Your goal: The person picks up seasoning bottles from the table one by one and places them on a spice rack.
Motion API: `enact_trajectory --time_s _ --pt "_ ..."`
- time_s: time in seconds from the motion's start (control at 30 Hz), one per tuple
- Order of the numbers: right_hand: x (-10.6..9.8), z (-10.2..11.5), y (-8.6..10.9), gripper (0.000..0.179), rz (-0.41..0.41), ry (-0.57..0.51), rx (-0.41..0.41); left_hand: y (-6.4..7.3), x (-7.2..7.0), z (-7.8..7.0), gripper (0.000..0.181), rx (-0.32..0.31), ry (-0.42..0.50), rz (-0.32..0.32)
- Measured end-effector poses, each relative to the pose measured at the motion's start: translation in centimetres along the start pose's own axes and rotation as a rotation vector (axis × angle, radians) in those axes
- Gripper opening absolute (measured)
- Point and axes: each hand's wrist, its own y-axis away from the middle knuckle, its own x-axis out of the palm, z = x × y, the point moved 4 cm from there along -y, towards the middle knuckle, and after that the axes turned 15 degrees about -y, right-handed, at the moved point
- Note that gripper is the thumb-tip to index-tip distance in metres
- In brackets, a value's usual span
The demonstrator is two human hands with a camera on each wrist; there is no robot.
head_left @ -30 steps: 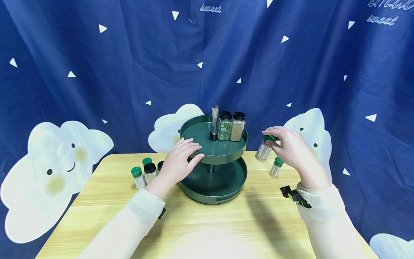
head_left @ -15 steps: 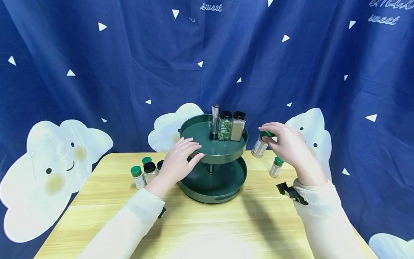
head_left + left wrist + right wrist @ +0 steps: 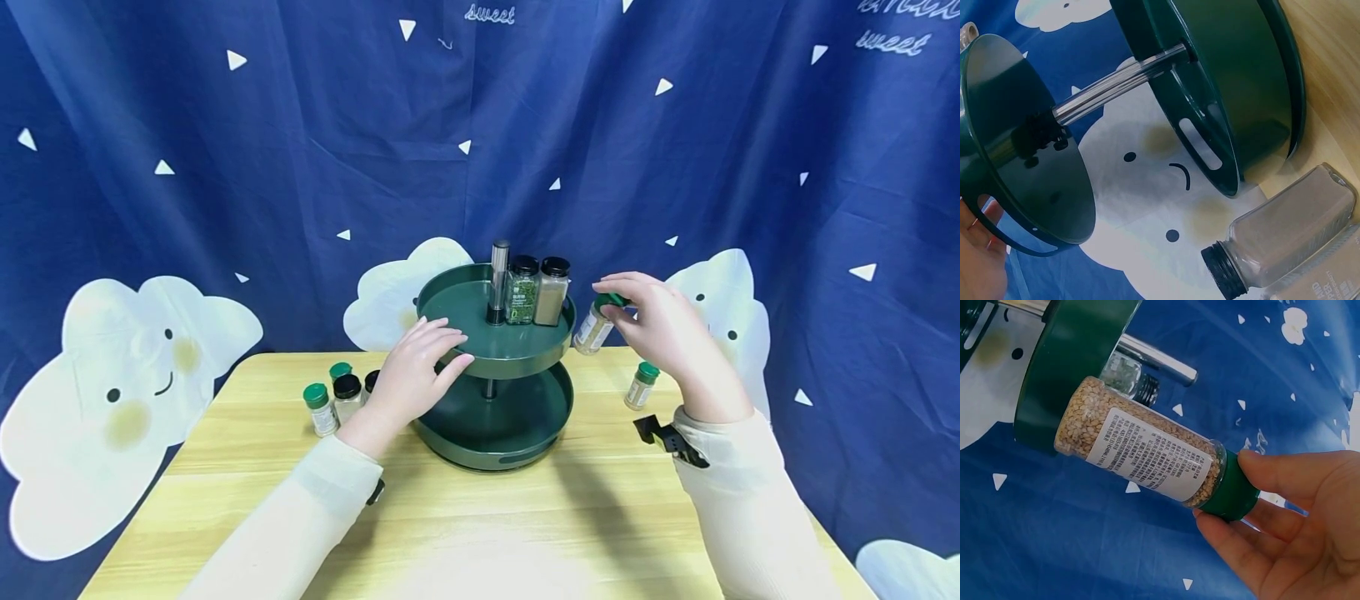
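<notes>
My right hand (image 3: pixel 667 329) pinches the green lid of a spice jar (image 3: pixel 1138 447) between thumb and fingers. Pale grains fill this jar, and a white label covers its side. It hangs tilted just right of the upper tray of a dark green two-tier turntable (image 3: pixel 487 367). At the near left of that upper tray, my left hand (image 3: pixel 408 383) rests by the rim with its fingers extended; the left wrist view shows fingertips (image 3: pixel 991 215) beside the rim's slot. Two black-lidded jars, one with green flakes (image 3: pixel 522 292) and one with tan powder (image 3: pixel 552 292), stand on the upper tray.
A smaller green-lidded jar (image 3: pixel 641 386) stands on the wooden table (image 3: pixel 480 533) at right. Left of the turntable, several jars with green and black lids, including a green-lidded one (image 3: pixel 321 410), stand partly behind my left hand. A blue curtain (image 3: pixel 300 167) hangs behind.
My right hand has raised the green-lidded jar of grains and carried it left, closer to the upper tray. The left hand stays in place.
</notes>
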Motion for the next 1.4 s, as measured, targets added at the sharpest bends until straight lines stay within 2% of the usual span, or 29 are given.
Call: enact_trajectory --time_s 0.33,0.6,1.4 --pt "0.1 0.6 -0.6 0.030 -0.020 -0.002 -0.037 -0.2 -0.1 0.0 0.042 -0.002 0.002 0.002" --pt "0.7 0.8 -1.3 0.029 -0.043 -0.043 -0.079 -0.1 -0.1 0.1 0.043 -0.012 0.003 0.006" --pt "2.8 1.1 -2.6 0.029 -0.102 -0.093 -0.121 -0.1 0.0 0.0 0.043 -0.009 0.006 0.009"
